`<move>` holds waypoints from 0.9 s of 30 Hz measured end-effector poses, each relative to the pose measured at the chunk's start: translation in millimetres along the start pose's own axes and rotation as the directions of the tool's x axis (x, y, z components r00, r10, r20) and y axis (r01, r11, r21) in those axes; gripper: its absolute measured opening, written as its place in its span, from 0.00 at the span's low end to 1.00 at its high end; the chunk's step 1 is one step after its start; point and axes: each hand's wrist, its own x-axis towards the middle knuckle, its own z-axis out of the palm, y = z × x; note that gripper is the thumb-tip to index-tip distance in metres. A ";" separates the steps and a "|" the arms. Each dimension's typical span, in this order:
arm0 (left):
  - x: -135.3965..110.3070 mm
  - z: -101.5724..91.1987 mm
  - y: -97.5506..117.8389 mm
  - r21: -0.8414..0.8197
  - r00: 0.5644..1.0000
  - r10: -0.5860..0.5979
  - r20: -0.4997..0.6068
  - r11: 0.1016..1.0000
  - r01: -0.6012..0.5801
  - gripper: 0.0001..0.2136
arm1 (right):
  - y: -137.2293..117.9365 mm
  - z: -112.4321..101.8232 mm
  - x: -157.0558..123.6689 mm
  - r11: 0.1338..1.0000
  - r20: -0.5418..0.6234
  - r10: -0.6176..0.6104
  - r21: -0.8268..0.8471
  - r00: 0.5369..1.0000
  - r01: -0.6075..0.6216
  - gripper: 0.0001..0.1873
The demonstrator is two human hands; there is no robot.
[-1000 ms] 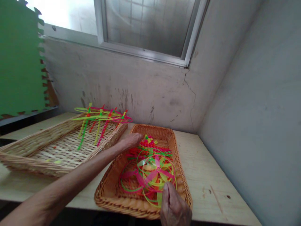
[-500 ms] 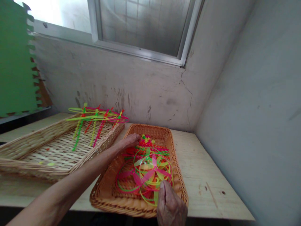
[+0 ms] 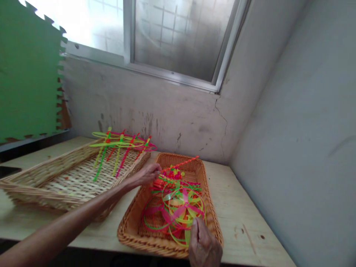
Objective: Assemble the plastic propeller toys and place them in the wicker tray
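Note:
An orange wicker basket (image 3: 130,218) holds a heap of neon ringed propellers (image 3: 180,207) and a pile of twisted neon sticks (image 3: 174,174). My left hand (image 3: 148,173) reaches over the basket's left rim and pinches one red stick (image 3: 182,163), lifted at a slant above the pile. My right hand (image 3: 204,246) is at the basket's near rim, fingers closed on a yellow-green propeller ring (image 3: 185,237). A larger pale wicker tray (image 3: 41,185) on the left carries several finished stick-and-propeller toys (image 3: 119,142) leaning on its far edge.
Both baskets stand on a wooden tabletop (image 3: 241,222) set in a corner, with a grey wall behind and another on the right. A window (image 3: 178,37) sits above. A green foam mat (image 3: 27,70) leans at the far left.
My left hand has drawn a red stick up out of the pile and pulled back slightly toward the rim. The right hand has stayed at the near edge. The view has shifted a little.

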 end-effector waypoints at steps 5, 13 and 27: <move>-52.4 15.6 18.5 -0.750 0.968 0.016 0.251 0.636 0.183 0.17 | -1.3 -1.1 3.0 0.998 -0.014 0.000 -0.069 1.000 -0.001 0.22; -93.9 35.4 46.1 -0.915 0.932 0.156 0.328 0.296 0.273 0.20 | -3.3 -4.2 7.1 0.980 -0.035 -0.063 -0.189 0.997 0.056 0.24; -115.5 38.9 83.4 -0.901 0.896 0.137 0.421 0.179 0.396 0.24 | 2.1 5.9 -0.2 0.976 0.055 0.039 -0.218 0.998 -0.026 0.26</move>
